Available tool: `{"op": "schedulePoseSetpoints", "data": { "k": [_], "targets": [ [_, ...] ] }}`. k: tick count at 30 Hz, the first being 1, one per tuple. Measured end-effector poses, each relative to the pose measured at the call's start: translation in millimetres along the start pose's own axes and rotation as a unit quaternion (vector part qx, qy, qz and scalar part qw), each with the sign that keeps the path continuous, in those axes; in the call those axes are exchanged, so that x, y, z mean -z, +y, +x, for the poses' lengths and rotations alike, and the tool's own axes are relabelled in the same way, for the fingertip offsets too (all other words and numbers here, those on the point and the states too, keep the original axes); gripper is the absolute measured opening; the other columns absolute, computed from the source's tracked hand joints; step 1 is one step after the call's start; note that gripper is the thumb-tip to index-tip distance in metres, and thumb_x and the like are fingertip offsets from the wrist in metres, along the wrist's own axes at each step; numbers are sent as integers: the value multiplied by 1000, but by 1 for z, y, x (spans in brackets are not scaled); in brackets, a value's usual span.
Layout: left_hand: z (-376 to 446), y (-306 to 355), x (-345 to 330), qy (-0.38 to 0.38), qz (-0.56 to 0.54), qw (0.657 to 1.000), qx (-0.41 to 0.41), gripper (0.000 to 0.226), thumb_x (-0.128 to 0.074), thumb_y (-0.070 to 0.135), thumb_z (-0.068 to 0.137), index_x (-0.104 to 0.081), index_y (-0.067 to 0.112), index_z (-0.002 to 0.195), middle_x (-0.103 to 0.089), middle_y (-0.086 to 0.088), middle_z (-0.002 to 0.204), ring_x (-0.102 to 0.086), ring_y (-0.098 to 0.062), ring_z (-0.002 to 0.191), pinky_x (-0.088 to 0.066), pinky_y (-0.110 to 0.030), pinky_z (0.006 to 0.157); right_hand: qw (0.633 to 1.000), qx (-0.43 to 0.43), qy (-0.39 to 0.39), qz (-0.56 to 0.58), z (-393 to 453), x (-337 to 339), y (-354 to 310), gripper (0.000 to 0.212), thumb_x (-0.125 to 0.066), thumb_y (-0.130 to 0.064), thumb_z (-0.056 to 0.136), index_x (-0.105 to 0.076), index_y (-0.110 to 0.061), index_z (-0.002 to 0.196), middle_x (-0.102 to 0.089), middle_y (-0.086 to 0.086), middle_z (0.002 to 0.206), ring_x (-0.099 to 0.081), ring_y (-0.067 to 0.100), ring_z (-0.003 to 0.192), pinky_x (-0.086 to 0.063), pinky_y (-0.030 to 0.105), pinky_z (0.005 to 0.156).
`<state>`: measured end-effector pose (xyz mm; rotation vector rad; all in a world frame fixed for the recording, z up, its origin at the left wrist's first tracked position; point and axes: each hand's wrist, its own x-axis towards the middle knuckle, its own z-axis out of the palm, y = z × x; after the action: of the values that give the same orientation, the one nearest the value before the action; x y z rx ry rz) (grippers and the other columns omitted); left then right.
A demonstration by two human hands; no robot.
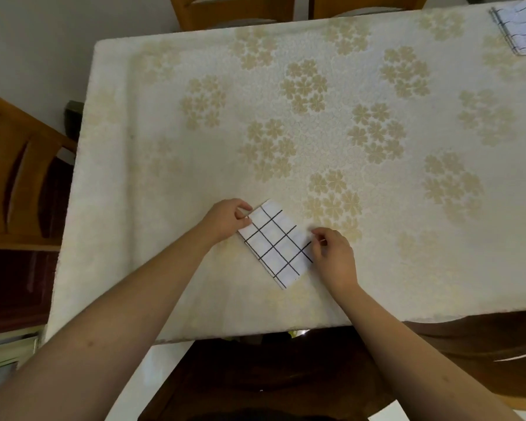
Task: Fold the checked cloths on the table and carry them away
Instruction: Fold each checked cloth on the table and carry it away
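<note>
Item 1: a small white cloth with a black grid of checks [275, 245], folded into a compact rectangle. It is laid flat on the near part of the table, turned diagonally to the table's near edge, with layered edges visible along its lower left side.

Item 2: the left hand [225, 218]. It is placed at the cloth's upper left edge, with thumb and fingertips curled together and pinched on that edge.

Item 3: the right hand [334, 256]. It is set at the cloth's right corner, fingers bent and closed on the cloth's edge there in a pinch. Both bare forearms are extended over the table's near edge.

Item 4: a table covered by a cream tablecloth with a pale gold flower pattern [286, 123]. The cloth under the hands is borne on its near middle area.

Item 5: a stack of folded white cloths with dark checks [521, 27], seen at the far right corner of the table, well apart from the hands and partly cut off by the picture's edge.

Item 6: a brown wooden chair with a slatted back [16, 165], stood beside the table's left side. Two more wooden chair backs [234, 7] are seen beyond the far edge.
</note>
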<state>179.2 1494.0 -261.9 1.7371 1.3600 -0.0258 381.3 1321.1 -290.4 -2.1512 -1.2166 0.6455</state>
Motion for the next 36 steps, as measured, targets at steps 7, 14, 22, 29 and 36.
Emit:
{"op": "schedulePoseSetpoints", "data": {
  "k": [7,14,22,29,36],
  "targets": [
    [-67,-72,-6,14,-185,973,135,19,-74,8,80,-64,15,95,-68,-13,98,-67,-29,91,-55,-45,85,998,-53,-27,17,-12,-14,-25,27,-56,-22,90,-64,-19,115,-62,0,97,-59,19,89,-50,36,78],
    [-114,-89,-7,-39,-317,937,143,36,-71,8,86,-54,14,117,-67,-10,107,-68,-22,93,-58,-30,70,988,-132,-38,67,-42,-26,-44,22,-57,-20,91,-66,-15,111,-65,-2,90,-60,15,79,-41,23,69],
    [-106,-87,-18,69,-231,964,109,12,-66,20,91,-63,13,101,-70,-8,103,-66,-23,90,-55,-36,75,972,-208,-22,103,-69,-28,-52,25,-56,-21,90,-64,-17,114,-67,-2,98,-62,17,90,-41,25,72],
    [-127,-87,0,53,-298,953,0,6,-63,11,92,-63,17,92,-75,-1,88,-67,-12,77,-52,-30,70,950,-233,-7,206,-77,-29,-71,46,-64,-42,88,-52,-21,127,-63,-6,109,-60,11,97,-46,28,83],
    [-138,-101,11,12,-421,906,43,12,-58,5,94,-62,10,104,-73,-6,101,-69,-21,92,-57,-30,74,885,-252,-165,355,-78,-29,-90,28,-65,-40,89,-73,-17,102,-76,0,96,-72,19,90,-56,38,84]
  ]
}}
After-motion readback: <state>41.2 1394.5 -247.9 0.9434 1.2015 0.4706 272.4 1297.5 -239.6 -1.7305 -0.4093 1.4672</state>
